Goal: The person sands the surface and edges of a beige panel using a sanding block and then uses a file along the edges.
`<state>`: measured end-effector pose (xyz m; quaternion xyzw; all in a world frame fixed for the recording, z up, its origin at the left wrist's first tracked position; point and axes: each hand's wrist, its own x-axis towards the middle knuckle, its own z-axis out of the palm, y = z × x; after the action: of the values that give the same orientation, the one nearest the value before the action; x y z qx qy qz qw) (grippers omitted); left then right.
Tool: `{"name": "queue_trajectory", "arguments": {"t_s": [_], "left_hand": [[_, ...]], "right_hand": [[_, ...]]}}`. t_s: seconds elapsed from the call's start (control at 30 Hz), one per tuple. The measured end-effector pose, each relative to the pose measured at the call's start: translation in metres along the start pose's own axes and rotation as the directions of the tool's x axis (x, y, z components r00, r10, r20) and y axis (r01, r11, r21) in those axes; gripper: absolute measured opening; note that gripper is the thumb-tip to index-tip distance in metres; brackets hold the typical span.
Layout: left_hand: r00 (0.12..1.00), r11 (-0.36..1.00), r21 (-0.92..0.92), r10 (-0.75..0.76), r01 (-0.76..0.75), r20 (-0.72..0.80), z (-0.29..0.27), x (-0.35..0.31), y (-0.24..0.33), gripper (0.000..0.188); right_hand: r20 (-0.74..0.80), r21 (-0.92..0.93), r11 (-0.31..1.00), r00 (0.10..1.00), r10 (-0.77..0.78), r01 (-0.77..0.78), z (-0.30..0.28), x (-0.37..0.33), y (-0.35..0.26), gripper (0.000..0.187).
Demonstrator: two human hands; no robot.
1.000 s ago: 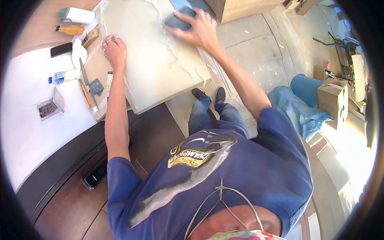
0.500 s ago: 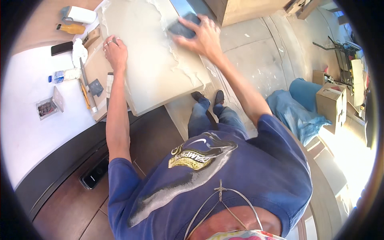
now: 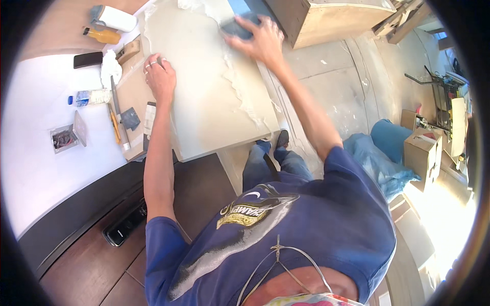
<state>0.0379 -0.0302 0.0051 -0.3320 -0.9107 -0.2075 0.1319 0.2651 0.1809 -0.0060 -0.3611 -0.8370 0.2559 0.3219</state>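
A wide, pale board (image 3: 204, 102) lies in front of me, with ragged cream ridges that look like dust along its long edges. My right hand (image 3: 265, 41) is closed around a dark grey sanding block (image 3: 237, 29) on the board's far right edge; the block is blurred. On the left edge rests my left hand (image 3: 161, 79), its fingers curled and a ring on one. A small greyish bit shows between thumb and fingers, too small to name.
Left of the board are a square dark plate (image 3: 130, 118), a phone (image 3: 88, 60), a plastic bottle (image 3: 93, 97), a yellow bottle (image 3: 102, 35) and a white cylinder (image 3: 118, 19). A wooden box (image 3: 337, 23) stands far right. Blue plastic (image 3: 375, 163) and a carton (image 3: 422, 150) lie right.
The view has shifted, so the board and both hands appear a little farther right and lower. The sanding block stays in my right hand at the board's right edge.
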Motion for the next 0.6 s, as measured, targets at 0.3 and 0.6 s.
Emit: {"name": "queue_trajectory", "arguments": {"t_s": [0.3,0.6], "left_hand": [[0.999,0.998,-0.056,0.039,-0.041,-0.023,0.002,-0.004,-0.010,0.031],[0.992,0.990,-0.062,0.123,-0.124,-0.026,0.014,0.010,0.002,0.033]], "right_hand": [[-0.047,0.104,0.991,0.996,-0.081,0.085,-0.001,-0.032,0.011,0.070],[0.004,-0.013,0.998,0.998,0.068,-0.068,0.042,0.131,0.005,0.077]]}}
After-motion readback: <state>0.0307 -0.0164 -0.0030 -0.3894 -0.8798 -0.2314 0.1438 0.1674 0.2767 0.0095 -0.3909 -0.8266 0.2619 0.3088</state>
